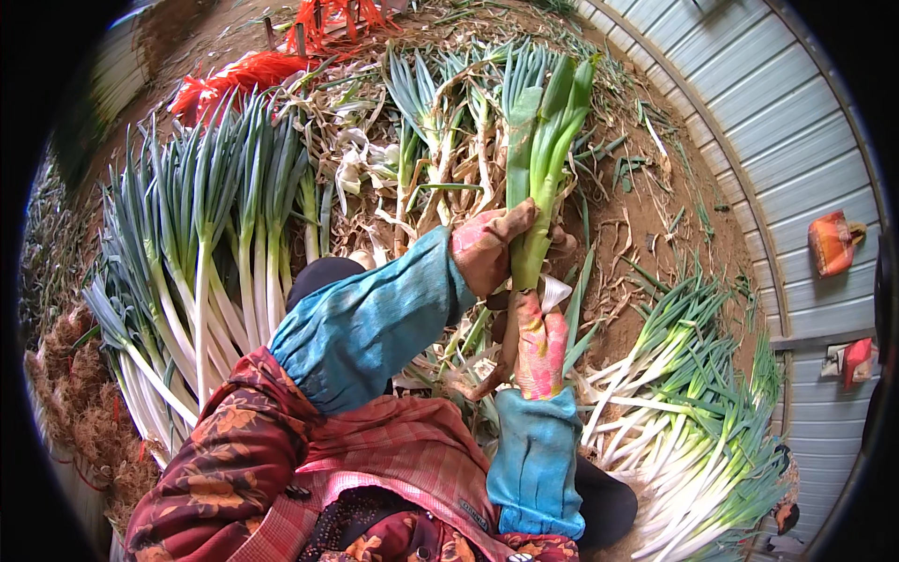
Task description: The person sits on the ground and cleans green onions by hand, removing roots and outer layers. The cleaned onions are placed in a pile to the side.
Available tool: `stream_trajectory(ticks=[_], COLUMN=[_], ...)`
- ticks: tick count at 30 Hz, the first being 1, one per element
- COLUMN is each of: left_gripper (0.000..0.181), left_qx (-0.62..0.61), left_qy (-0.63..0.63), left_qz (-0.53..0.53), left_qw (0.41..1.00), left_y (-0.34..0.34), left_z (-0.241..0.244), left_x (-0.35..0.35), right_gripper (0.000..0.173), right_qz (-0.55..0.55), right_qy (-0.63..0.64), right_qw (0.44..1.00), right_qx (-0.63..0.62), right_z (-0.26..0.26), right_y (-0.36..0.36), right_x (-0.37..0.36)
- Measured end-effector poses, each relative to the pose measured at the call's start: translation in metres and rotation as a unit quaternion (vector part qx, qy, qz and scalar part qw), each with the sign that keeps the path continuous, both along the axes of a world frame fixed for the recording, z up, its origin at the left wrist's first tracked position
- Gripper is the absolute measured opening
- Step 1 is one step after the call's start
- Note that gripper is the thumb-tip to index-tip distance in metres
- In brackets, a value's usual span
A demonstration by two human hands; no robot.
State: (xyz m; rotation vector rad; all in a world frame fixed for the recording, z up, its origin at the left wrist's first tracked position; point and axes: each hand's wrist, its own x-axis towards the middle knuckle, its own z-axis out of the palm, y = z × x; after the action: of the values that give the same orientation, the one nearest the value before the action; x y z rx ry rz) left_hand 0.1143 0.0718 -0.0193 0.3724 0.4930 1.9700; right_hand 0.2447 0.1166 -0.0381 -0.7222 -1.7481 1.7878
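My left hand (491, 246), in a soiled pink work glove, grips a thick green onion (541, 168) around its green part. The broad leaves point away from me. Just below, my right hand (541, 344), in a pink and yellow glove, is closed around the lower part of the same onion. A small white piece (555, 292) sticks out beside its fingers. Beneath this hand hangs a brownish strip (495, 379), perhaps a withered leaf or the stalk's end. Most of the lower stalk is hidden by the gloves.
Long green onions with white stalks (204, 281) lie in a dense row at left. Another heap (674, 435) spreads at right. Unpeeled onions (435, 126) and dry leaf scraps (358, 161) cover the soil ahead. Red plastic strands (239, 77) lie behind; a panelled wall (808, 133) curves along the right.
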Motion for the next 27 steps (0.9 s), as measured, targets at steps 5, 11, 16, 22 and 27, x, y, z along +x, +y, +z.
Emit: stream_trajectory(ticks=[5, 11, 16, 22, 27], left_gripper=[0.037, 0.043, 0.043, 0.041, 0.037], left_qx=[0.0, 0.025, 0.005, 0.11, 0.162], left_qy=[0.009, -0.043, -0.089, -0.101, -0.148], left_qz=[-0.008, -0.028, -0.008, 0.072, 0.14], left_qw=[1.0, 0.998, 0.996, 0.986, 0.966], left_y=[-0.002, 0.001, -0.009, -0.022, -0.042], left_z=[-0.001, -0.005, 0.004, 0.023, 0.027], left_x=[0.009, 0.0, -0.015, -0.041, -0.072], right_gripper=[0.013, 0.018, 0.017, 0.036, 0.014], right_qz=[0.015, -0.01, 0.043, -0.064, -0.249], right_qy=[-0.12, -0.05, -0.095, 0.067, 0.111], right_qw=[0.985, 0.978, 0.99, 0.974, 0.935], right_qx=[0.124, 0.203, 0.101, -0.207, -0.228], right_z=[0.013, 0.012, 0.018, 0.01, -0.024], right_y=[0.001, 0.002, -0.012, 0.016, 0.076], right_x=[0.006, 0.0, 0.01, 0.068, 0.147])
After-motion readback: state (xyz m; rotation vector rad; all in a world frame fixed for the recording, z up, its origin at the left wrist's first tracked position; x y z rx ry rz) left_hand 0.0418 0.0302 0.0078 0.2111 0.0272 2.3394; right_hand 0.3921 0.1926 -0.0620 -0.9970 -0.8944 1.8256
